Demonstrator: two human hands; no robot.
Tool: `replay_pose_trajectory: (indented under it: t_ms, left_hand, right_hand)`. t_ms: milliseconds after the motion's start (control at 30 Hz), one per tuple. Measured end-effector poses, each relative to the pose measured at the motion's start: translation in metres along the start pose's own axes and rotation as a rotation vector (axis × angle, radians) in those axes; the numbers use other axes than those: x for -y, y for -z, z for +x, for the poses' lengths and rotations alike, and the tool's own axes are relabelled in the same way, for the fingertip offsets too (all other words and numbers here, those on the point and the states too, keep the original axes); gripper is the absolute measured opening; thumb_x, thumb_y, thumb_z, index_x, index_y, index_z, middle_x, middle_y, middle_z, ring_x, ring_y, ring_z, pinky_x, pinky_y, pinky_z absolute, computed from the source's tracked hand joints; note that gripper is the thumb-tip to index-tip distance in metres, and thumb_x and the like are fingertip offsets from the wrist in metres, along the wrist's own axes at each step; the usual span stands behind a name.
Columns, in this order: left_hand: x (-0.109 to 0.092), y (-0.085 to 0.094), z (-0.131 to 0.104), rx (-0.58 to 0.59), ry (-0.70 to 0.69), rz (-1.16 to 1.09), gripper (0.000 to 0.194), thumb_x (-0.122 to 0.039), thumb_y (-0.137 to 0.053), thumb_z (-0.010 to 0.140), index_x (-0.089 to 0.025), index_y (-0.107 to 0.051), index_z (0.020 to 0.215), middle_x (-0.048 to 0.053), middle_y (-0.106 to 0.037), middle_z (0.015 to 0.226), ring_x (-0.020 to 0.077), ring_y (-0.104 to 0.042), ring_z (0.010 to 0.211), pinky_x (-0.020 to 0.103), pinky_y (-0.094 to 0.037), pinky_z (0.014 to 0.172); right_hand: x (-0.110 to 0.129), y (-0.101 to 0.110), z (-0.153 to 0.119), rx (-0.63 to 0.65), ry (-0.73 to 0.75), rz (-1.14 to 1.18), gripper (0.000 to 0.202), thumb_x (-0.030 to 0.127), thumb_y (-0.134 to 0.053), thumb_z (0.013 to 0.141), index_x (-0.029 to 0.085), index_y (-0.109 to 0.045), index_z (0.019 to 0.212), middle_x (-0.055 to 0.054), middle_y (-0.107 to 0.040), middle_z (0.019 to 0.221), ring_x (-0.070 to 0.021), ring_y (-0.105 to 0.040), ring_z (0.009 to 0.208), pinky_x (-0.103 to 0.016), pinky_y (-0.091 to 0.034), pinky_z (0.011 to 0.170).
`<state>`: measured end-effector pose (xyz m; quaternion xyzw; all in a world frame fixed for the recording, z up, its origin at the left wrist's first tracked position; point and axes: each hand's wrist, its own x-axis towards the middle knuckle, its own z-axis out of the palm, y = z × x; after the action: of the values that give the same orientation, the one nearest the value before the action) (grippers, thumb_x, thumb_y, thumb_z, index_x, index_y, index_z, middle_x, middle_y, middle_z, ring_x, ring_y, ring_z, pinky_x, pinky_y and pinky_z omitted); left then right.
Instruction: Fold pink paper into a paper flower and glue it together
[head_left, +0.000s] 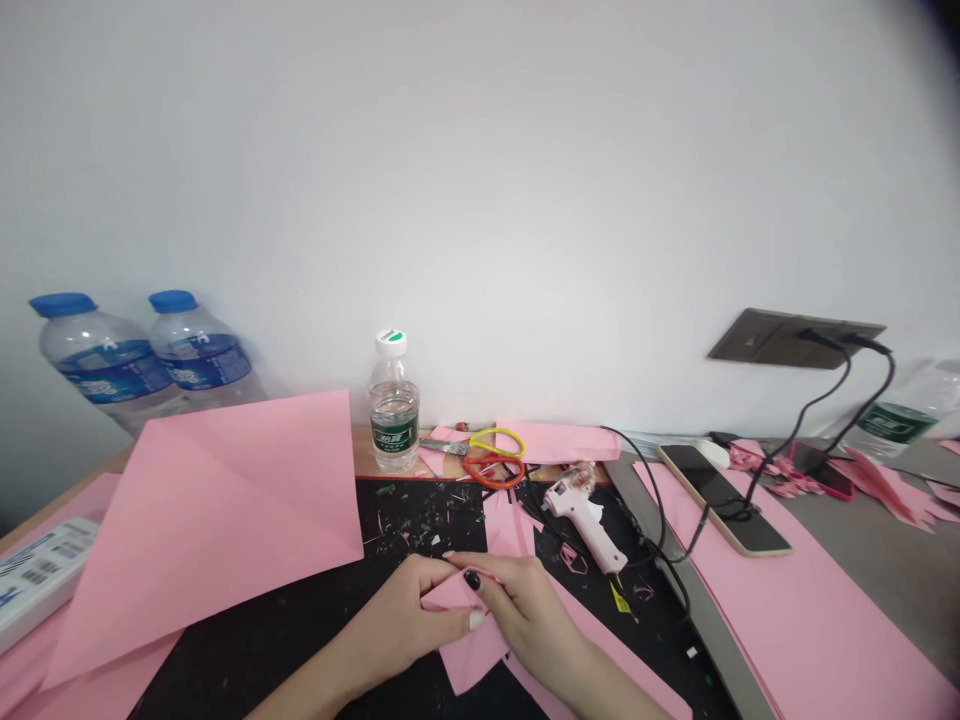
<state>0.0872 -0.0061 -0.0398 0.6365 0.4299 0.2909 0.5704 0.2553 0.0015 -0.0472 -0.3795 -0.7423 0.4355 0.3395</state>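
Note:
Both my hands meet at the lower middle, gripping one small folded piece of pink paper (474, 655). My left hand (401, 610) pinches its left side, with the thumb lying across the front. On the other side, my right hand (529, 610) presses its dark-nailed thumb onto the upper edge. The fingers behind the paper are mostly hidden. Beneath the hands, a long pink paper strip (637, 660) lies on the black mat (315, 620). A pale pink hot glue gun (589, 525) rests on the mat beyond my right hand.
Scissors (495, 458) with yellow and orange handles lie near the wall beside a small water bottle (394, 415). A large pink sheet (247, 510) covers the left side, before two blue-capped bottles (199, 350). Cables run from a wall socket (787, 338) past a phone (724, 500).

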Motion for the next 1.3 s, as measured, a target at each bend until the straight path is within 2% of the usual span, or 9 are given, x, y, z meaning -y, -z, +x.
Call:
replay_pose_trajectory:
  t_ms: [167, 233, 400, 600, 800, 900, 1033, 1167, 1300]
  left_hand:
    - [-0.002, -0.001, 0.000, 0.016, 0.002, 0.008, 0.016, -0.024, -0.058, 0.073, -0.014, -0.070, 0.078, -0.001, -0.062, 0.070, 0.0163, -0.050, 0.068, 0.022, -0.038, 0.061]
    - [-0.001, -0.002, 0.000, 0.002, 0.022, 0.020, 0.016, -0.026, -0.059, 0.073, -0.014, -0.069, 0.076, -0.001, -0.058, 0.067, 0.0154, -0.048, 0.066, 0.022, -0.037, 0.060]
    - [0.006, -0.002, 0.001, 0.020, 0.077, -0.053, 0.026, -0.032, -0.056, 0.074, -0.013, -0.055, 0.055, -0.005, -0.036, 0.055, 0.0098, -0.030, 0.053, 0.021, -0.024, 0.049]
    - [0.008, 0.001, 0.001, 0.043, 0.085, -0.143, 0.030, -0.030, -0.057, 0.074, -0.016, -0.043, 0.051, -0.004, -0.034, 0.057, 0.0099, -0.029, 0.055, 0.023, -0.019, 0.050]
    - [0.007, -0.004, -0.001, 0.066, 0.072, -0.021, 0.037, -0.026, -0.055, 0.073, -0.019, -0.027, 0.048, -0.007, -0.023, 0.053, 0.0084, -0.020, 0.052, 0.025, -0.014, 0.048]
    - [0.008, -0.006, -0.001, 0.045, 0.068, -0.019, 0.037, -0.025, -0.055, 0.072, -0.019, -0.027, 0.048, -0.007, -0.023, 0.053, 0.0083, -0.020, 0.052, 0.025, -0.014, 0.048]
    - [0.009, -0.006, 0.001, 0.002, 0.051, -0.054, 0.037, -0.028, -0.056, 0.073, -0.019, -0.030, 0.048, -0.006, -0.023, 0.053, 0.0085, -0.020, 0.053, 0.024, -0.014, 0.048]
    - [0.008, -0.006, 0.001, 0.026, 0.040, -0.061, 0.028, -0.029, -0.055, 0.074, -0.017, -0.043, 0.051, -0.006, -0.027, 0.055, 0.0094, -0.024, 0.055, 0.024, -0.017, 0.049]
    - [0.009, -0.007, 0.001, 0.053, 0.037, -0.105, 0.035, -0.032, -0.058, 0.074, -0.017, -0.039, 0.049, -0.006, -0.026, 0.055, 0.0091, -0.023, 0.054, 0.024, -0.017, 0.049]
  right_hand:
    - [0.000, -0.001, -0.001, 0.039, 0.008, -0.093, 0.033, 0.017, -0.042, 0.087, 0.020, -0.063, 0.113, -0.005, -0.071, 0.097, -0.0184, -0.067, 0.078, -0.028, -0.052, 0.073]
    - [0.002, -0.001, -0.001, 0.052, -0.002, -0.078, 0.033, 0.019, -0.041, 0.089, 0.020, -0.062, 0.114, -0.006, -0.070, 0.100, -0.0192, -0.066, 0.082, -0.030, -0.051, 0.077]
    - [0.007, 0.004, 0.002, 0.032, -0.120, 0.169, 0.033, 0.037, -0.045, 0.089, 0.021, -0.064, 0.111, -0.007, -0.066, 0.109, -0.0230, -0.061, 0.101, -0.037, -0.046, 0.088]
    - [0.001, 0.008, 0.006, 0.101, -0.221, 0.513, 0.038, 0.048, -0.046, 0.086, 0.022, -0.071, 0.097, -0.006, -0.071, 0.091, -0.0232, -0.065, 0.089, -0.038, -0.048, 0.083]
    - [0.004, 0.002, 0.004, 0.157, -0.199, 0.450, 0.028, 0.037, -0.064, 0.077, 0.021, -0.071, 0.099, -0.006, -0.071, 0.098, -0.0259, -0.063, 0.096, -0.039, -0.047, 0.086]
    - [0.006, -0.003, 0.002, 0.064, -0.172, 0.441, 0.021, 0.031, -0.064, 0.077, 0.023, -0.072, 0.095, -0.005, -0.071, 0.097, -0.0251, -0.063, 0.099, -0.039, -0.047, 0.089]
    - [0.008, -0.006, 0.001, -0.103, -0.141, 0.422, 0.014, 0.023, -0.065, 0.076, 0.023, -0.074, 0.086, -0.005, -0.072, 0.094, -0.0235, -0.066, 0.093, -0.037, -0.051, 0.085]
    - [0.009, -0.006, 0.001, -0.152, -0.094, 0.380, 0.014, 0.017, -0.063, 0.075, 0.021, -0.074, 0.083, -0.006, -0.073, 0.089, -0.0226, -0.068, 0.086, -0.035, -0.054, 0.077]
    - [0.007, -0.008, 0.000, -0.189, -0.057, 0.386, 0.015, 0.010, -0.062, 0.074, 0.020, -0.073, 0.078, -0.006, -0.073, 0.087, -0.0210, -0.068, 0.085, -0.032, -0.054, 0.077]
